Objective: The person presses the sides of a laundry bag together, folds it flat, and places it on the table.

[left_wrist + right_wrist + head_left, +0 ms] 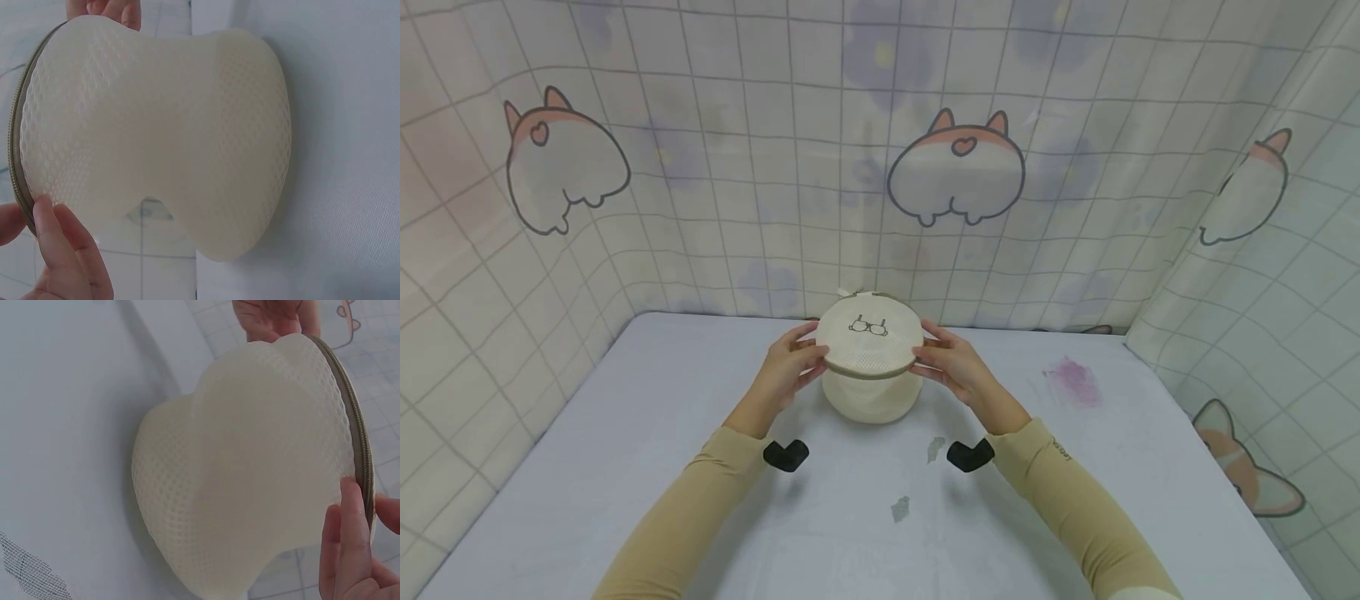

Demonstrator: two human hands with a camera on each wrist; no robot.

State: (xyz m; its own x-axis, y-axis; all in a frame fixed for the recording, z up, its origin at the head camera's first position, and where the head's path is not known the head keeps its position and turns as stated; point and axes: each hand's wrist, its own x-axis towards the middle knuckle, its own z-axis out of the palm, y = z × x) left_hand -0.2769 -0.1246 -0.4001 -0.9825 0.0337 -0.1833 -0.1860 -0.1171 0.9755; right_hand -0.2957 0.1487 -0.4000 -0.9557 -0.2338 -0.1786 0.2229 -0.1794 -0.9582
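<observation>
A cream mesh laundry bag stands on the table, its round top printed with a pair of glasses and edged by a zipper. My left hand pinches the rim on the left, thumb on top and fingers beneath. On the opposite side my right hand grips the rim the same way. Both wrist views show the mesh sides sagging inward between rim and base, and the base resting on the table. The zipper looks closed along the part that shows. Whatever may be inside is hidden.
The white table has a pinkish stain at the right and two small grey mesh-like patches in front of the bag. A grid-patterned curtain with cartoon dogs encloses the back and sides.
</observation>
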